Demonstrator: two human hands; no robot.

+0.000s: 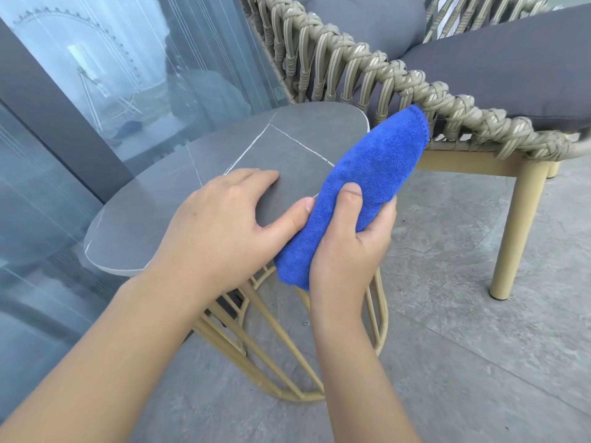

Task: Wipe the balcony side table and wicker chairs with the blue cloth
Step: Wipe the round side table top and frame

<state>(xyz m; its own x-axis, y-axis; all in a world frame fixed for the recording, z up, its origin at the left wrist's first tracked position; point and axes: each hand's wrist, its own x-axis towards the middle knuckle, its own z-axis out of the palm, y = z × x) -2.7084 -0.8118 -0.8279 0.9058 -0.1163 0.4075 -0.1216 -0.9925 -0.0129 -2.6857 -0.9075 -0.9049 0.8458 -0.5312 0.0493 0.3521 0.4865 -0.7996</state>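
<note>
Grey stone-look floor tiles (463, 362) run under everything on the balcony; both forearms enter from the bottom edge, elbows cut off.

Right hand (348, 251) curls round the lower half of the blue cloth (361, 187), thumb on top and fingers wrapped underneath, mostly hidden behind the fabric; cloth is bunched into a long roll, held just past the near right edge of the table, its lower end hanging below the palm, its upper end reaching the braided rim of the chair; whether that end touches the weave cannot be told.

Left hand (220, 225) rests flat on the side table (153, 199), fingers straight and together on the top, thumb spread out to the side with its tip against the cloth; holds nothing.

Table top is round, dark grey with thin white veins; its base of pale yellow metal rods (287, 356) is partly hidden by the arms; a dark object behind the rods is hard to make out.

Wicker chair (377, 78) stands just beside the table on the right, tan woven cord, yellow metal legs (515, 235), grey seat cushion (499, 71) and a grey back cushion cut off at the top edge.

Glass railing panel (112, 75) far left; hazy Ferris wheel outline beyond it, reflections blurring the rest; no readable writing or labels.
</note>
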